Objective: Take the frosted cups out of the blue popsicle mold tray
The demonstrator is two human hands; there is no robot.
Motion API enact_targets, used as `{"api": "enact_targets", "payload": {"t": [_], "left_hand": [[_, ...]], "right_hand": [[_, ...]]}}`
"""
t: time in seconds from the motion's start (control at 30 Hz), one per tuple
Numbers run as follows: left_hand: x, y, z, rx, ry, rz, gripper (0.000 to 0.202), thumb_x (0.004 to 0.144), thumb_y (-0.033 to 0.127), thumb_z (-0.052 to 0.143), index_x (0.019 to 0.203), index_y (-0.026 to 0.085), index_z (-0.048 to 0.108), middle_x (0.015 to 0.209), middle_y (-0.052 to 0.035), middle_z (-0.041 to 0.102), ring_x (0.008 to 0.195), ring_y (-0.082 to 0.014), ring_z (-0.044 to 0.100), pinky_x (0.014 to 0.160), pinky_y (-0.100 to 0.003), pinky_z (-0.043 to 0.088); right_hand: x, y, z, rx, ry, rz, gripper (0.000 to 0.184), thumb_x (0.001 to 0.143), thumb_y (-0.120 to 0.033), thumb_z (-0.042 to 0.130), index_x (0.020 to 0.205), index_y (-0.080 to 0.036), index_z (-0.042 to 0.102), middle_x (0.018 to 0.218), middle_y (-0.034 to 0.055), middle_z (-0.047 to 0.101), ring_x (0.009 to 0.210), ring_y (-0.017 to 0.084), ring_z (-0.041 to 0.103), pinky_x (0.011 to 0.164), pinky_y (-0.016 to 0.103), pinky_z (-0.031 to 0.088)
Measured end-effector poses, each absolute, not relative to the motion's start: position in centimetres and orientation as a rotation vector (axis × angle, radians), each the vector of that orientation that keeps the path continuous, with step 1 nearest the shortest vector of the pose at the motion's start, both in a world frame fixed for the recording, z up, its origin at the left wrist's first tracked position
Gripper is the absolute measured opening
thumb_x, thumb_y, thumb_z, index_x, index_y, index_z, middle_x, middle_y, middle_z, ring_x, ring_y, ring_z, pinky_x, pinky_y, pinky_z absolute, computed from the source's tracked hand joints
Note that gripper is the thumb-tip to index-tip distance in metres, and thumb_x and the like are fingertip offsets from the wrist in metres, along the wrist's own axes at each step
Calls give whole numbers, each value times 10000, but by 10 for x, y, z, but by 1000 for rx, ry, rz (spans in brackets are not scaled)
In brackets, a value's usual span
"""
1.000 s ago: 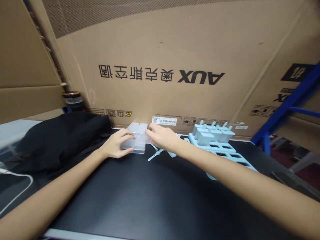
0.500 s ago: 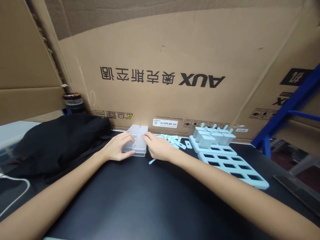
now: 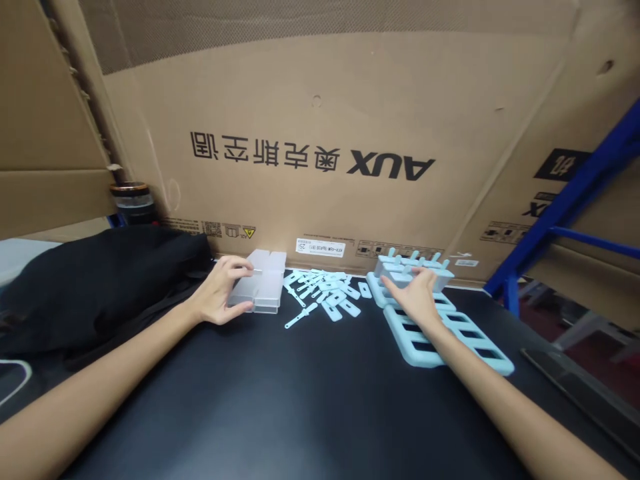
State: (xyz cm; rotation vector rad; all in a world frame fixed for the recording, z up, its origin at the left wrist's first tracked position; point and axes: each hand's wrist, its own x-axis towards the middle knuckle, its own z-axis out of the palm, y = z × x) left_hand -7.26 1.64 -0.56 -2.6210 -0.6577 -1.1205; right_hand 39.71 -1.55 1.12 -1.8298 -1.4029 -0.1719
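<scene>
"Box of frosted translucent plastic [image 3: 265,288]: where is it?"
"At the far edge of the black table [image 3: 280,400], against the brown cardboard carton [image 3: 320,87]. Left hand [image 3: 217,298] clamps its left end, thumb on top."
"Right hand [image 3: 416,298]?"
"Fingers spread, flat on the pale blue plastic popsicle mould tray [image 3: 500,367], gripping nothing."
"Between them?"
"Loose pale blue plastic sticks [image 3: 324,291], just right of the box. Black cloth bag [image 3: 100,280] lies left."

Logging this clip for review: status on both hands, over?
Left hand gripping frosted plastic stack. Right hand open, over blue mould tray, fingertips at its cups. Loose blue sticks piled between; nothing blocking.
</scene>
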Motion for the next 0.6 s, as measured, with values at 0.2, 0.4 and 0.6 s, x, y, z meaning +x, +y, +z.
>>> {"api": "enact_targets", "payload": {"t": [0.2, 0.4, 0.6], "left_hand": [[-71, 11, -5, -2565, -627, -1121, 593, 789, 343, 710, 1289, 284, 397, 1241, -117, 545, 1141, -318, 552, 979, -536, 437], [-61, 2, -4, -2540, -432, -1014, 497, 773, 368, 735, 1207, 288, 507, 1168, -93, 632, 1065, -304, 598, 928, -492, 466], [12, -52, 1, -2829, -234, -576, 84, 918, 191, 566, 987, 219, 606, 1013, -57, 692, 1012, -217, 625, 911, -370, 495]], "right_hand": [[407, -17, 13, -2058, -1428, 96, 809, 689, -698, 669, 1209, -111, 473, 1150, 221, 638, 1128, 359, 610, 880, 399, 491], [407, -27, 17, -2124, -1534, 54, 584, 775, -674, 616, 990, -131, 603, 978, 195, 711, 1025, 367, 663, 811, 384, 491], [397, -27, 17, -2152, -1477, 24, 741, 854, -648, 533, 1276, -41, 478, 960, 208, 701, 979, 362, 679, 780, 386, 483]]}}
